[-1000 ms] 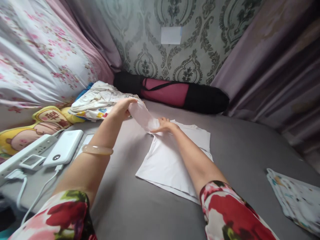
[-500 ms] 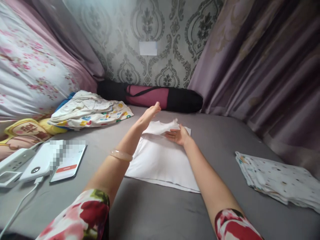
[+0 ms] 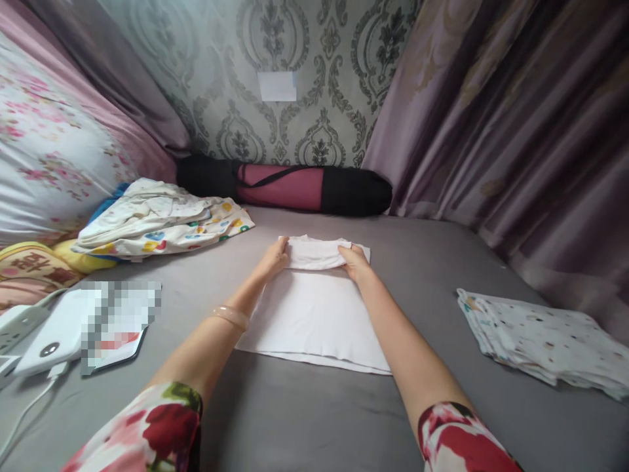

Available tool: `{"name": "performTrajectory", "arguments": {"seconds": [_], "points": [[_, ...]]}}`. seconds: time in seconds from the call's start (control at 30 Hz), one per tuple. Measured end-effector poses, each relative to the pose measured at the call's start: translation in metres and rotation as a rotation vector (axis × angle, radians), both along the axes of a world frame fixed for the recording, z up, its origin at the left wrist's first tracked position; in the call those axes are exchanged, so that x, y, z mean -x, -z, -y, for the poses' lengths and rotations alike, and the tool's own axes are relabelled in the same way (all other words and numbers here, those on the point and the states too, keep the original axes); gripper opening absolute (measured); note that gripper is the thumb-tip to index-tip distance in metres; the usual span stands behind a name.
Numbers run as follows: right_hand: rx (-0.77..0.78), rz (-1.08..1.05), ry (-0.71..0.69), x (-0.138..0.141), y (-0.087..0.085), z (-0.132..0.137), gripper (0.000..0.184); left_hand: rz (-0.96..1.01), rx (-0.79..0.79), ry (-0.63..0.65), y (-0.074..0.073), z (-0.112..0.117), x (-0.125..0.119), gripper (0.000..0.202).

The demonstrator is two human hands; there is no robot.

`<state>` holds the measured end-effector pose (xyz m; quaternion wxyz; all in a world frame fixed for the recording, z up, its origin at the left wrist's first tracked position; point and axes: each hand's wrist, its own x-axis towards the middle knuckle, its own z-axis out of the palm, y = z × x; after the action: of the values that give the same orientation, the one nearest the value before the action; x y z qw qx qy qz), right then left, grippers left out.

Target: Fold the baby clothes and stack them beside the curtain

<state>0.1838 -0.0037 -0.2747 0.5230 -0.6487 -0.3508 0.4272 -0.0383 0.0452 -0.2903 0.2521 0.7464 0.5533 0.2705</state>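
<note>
A white garment [image 3: 314, 321] lies flat on the grey bed sheet [image 3: 304, 413] in front of me. Its far end is folded back into a thick band [image 3: 314, 252]. My left hand [image 3: 273, 257] grips the left end of that band. At the band's right end my right hand [image 3: 354, 262] is closed on the cloth. A pale bangle sits on my left wrist [image 3: 230, 316].
A heap of printed cloths [image 3: 157, 223] lies at the left. A folded patterned cloth [image 3: 535, 341] rests at the right. A black and pink roll bag [image 3: 285, 185] lies against the wall. A power bank [image 3: 52, 334], phone and power strip sit at the near left. Curtains hang right.
The sleeve I held up at the left has been laid over the garment. Both hands have come down onto the folded far end and closed on it. The view has swung right.
</note>
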Motion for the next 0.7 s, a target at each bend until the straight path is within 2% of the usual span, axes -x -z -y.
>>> {"name": "performTrajectory", "arguments": {"seconds": [0.07,0.17,0.33,0.4,0.53,0.7], "points": [[-0.007,0.167,0.020,-0.005,0.005,-0.001,0.024,-0.138,-0.038,0.066,0.007,0.002,-0.005,0.050],[0.016,0.307,0.068,-0.010,0.009,0.003,0.026,-0.315,-0.085,0.121,0.013,0.005,-0.007,0.053],[0.130,0.915,-0.015,-0.003,0.006,0.016,0.033,-0.469,-0.086,0.160,0.013,0.009,-0.004,0.063],[0.194,1.055,-0.037,0.002,0.003,0.019,0.032,-0.502,-0.075,0.162,0.012,0.010,-0.003,0.065],[0.326,1.155,-0.030,0.009,-0.003,0.021,0.031,-0.535,-0.057,0.154,0.010,0.011,-0.003,0.068],[0.378,1.119,-0.056,0.007,-0.010,0.020,0.033,-0.508,-0.037,0.152,0.013,0.008,-0.001,0.070]]}}
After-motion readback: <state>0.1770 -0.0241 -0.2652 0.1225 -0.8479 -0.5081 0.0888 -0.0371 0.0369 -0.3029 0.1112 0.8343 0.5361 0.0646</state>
